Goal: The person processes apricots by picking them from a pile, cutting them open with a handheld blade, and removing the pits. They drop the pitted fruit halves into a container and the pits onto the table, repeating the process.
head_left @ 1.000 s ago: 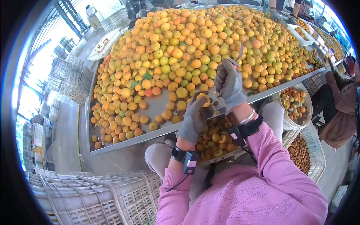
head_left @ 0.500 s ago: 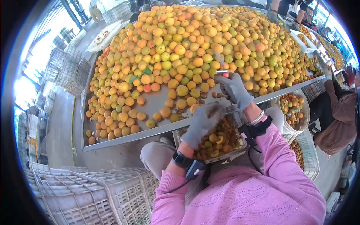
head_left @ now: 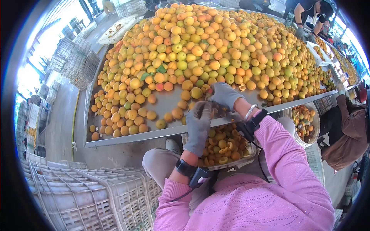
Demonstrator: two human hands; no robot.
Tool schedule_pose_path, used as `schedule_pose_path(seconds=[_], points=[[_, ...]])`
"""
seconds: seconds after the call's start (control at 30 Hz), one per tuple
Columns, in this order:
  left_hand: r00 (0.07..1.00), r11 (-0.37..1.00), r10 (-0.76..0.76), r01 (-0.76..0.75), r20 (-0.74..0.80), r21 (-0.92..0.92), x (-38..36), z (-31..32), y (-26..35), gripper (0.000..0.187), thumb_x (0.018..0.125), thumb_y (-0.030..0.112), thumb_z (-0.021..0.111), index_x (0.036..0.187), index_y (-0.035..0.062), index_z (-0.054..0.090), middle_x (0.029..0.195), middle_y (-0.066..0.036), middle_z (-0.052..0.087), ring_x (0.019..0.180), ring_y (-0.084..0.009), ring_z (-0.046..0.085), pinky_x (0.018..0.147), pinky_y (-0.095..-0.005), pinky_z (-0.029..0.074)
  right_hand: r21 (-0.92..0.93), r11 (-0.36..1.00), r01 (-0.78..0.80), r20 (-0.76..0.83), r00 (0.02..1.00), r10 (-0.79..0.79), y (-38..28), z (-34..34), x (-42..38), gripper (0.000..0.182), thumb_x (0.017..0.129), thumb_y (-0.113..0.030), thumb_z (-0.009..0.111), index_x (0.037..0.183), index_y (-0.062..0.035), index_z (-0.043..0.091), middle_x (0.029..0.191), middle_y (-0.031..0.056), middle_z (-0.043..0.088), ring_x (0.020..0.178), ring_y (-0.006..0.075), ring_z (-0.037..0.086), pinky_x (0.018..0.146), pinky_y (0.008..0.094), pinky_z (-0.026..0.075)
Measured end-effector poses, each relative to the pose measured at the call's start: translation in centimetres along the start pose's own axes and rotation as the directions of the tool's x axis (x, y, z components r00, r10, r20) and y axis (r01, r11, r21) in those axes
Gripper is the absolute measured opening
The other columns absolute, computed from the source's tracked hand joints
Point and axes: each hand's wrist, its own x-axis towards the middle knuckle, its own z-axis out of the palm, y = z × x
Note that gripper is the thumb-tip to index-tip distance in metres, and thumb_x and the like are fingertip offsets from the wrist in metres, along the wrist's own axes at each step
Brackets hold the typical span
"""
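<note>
My left hand (head_left: 198,125), in a grey glove, is at the near rim of the metal table, fingers curled together; whatever they hold is hidden. My right hand (head_left: 226,95), gloved too, is closed just beyond it, over the tabletop, the two hands almost touching. It grips a small red-handled knife, of which only a speck of red shows now. Apricots (head_left: 196,92) lie beside the hands, part of a big heap. Below the rim, between my knees, a crate of halved apricots (head_left: 227,146) stands under my hands.
The metal table's raised rim (head_left: 165,133) runs across in front of me. White plastic crates (head_left: 92,192) stand at my left. A bucket of apricot pieces (head_left: 304,123) is at my right, near a person in brown (head_left: 347,134). Another person (head_left: 312,17) bends over the table's far end.
My right hand has moved left and turned, so the knife blade no longer shows. My left hand has shifted slightly left, uncovering more of the crate. The view has tilted a little.
</note>
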Motion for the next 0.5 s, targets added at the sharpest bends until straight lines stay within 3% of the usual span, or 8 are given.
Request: schedule_pose_path(seconds=[0.1,0.17,0.2,0.27,0.37,0.43,0.47,0.5], points=[[0.980,0.987,0.008,-0.040,-0.199,-0.154,0.2,-0.3,0.0,0.028,0.100,0.021,0.056,0.117,-0.0007,0.063,0.101,-0.005,0.067,0.090,-0.0106,0.060,0.080,-0.0250,0.049,0.286,0.957,0.050,-0.040,0.998,-0.040,-0.9,-1.6,-2.3,0.043,0.078,-0.027,0.074,0.108,0.0014,0.062,0.098,0.0151,0.068,0.091,0.0256,0.066,0.080,0.0356,0.051],[0.993,0.897,-0.077,0.031,-0.088,-0.441,0.2,-0.6,1.1,0.036,0.103,0.026,0.051,0.126,-0.0009,0.055,0.114,-0.008,0.063,0.095,-0.0119,0.058,0.083,-0.0279,0.048,0.886,0.463,0.012,0.046,0.992,-0.114,-3.1,-3.9,-5.8,0.042,0.081,-0.014,0.078,0.116,0.0014,0.060,0.105,0.0070,0.069,0.095,0.0164,0.066,0.081,0.0306,0.053],[0.993,0.896,-0.076,0.029,-0.088,-0.444,0.2,-0.2,1.7,0.036,0.103,0.026,0.051,0.126,-0.0009,0.055,0.114,-0.008,0.063,0.095,-0.0119,0.058,0.083,-0.0279,0.048,0.956,0.286,0.065,-0.013,0.983,-0.181,-2.8,-3.0,-6.3,0.041,0.082,-0.003,0.076,0.120,-0.0013,0.060,0.106,0.0012,0.067,0.094,0.0087,0.062,0.082,0.0250,0.053],[0.987,0.692,0.135,-0.026,0.093,-0.722,0.0,0.8,2.5,0.041,0.103,0.034,0.049,0.128,0.0012,0.054,0.114,-0.008,0.062,0.096,-0.0138,0.058,0.085,-0.0305,0.049,0.954,0.266,0.139,-0.094,0.980,-0.177,-3.3,-2.3,-8.0,0.041,0.083,-0.004,0.076,0.121,-0.0021,0.060,0.105,0.0014,0.066,0.093,0.0090,0.062,0.083,0.0251,0.052],[0.974,0.796,0.194,-0.089,0.114,-0.599,-0.2,0.9,2.0,0.043,0.102,0.038,0.049,0.126,0.0035,0.056,0.108,-0.006,0.063,0.090,-0.0127,0.059,0.082,-0.0277,0.050,0.935,0.299,0.191,-0.158,0.979,-0.130,-4.1,-3.0,-10.7,0.039,0.085,-0.008,0.075,0.120,-0.0028,0.060,0.102,0.0008,0.065,0.093,0.0100,0.060,0.084,0.0256,0.051],[0.979,0.824,0.152,-0.049,0.137,-0.565,-0.2,0.4,1.8,0.041,0.102,0.040,0.049,0.123,0.0043,0.057,0.103,-0.004,0.063,0.085,-0.0112,0.058,0.077,-0.0256,0.049,0.863,0.472,0.179,-0.158,0.984,-0.084,-4.9,-4.8,-12.7,0.035,0.089,-0.016,0.071,0.120,-0.0028,0.059,0.099,0.0005,0.064,0.090,0.0118,0.060,0.080,0.0266,0.051],[0.982,0.847,0.112,-0.016,0.149,-0.531,-0.1,0.1,1.8,0.041,0.102,0.041,0.048,0.119,0.0051,0.058,0.098,-0.002,0.063,0.080,-0.0096,0.057,0.072,-0.0235,0.048,0.729,0.569,0.380,-0.361,0.920,-0.152,-3.6,-3.2,-11.9,0.034,0.096,-0.030,0.063,0.114,-0.0015,0.059,0.087,0.0018,0.062,0.078,0.0128,0.056,0.070,0.0285,0.049],[0.983,0.847,0.113,-0.017,0.148,-0.531,0.0,0.0,1.6,0.041,0.102,0.041,0.048,0.119,0.0051,0.058,0.098,-0.002,0.063,0.080,-0.0096,0.057,0.072,-0.0235,0.048,0.729,0.568,0.381,-0.361,0.920,-0.153,-3.2,-3.3,-12.1,0.034,0.096,-0.030,0.063,0.114,-0.0015,0.059,0.087,0.0018,0.062,0.078,0.0128,0.056,0.070,0.0285,0.049]])
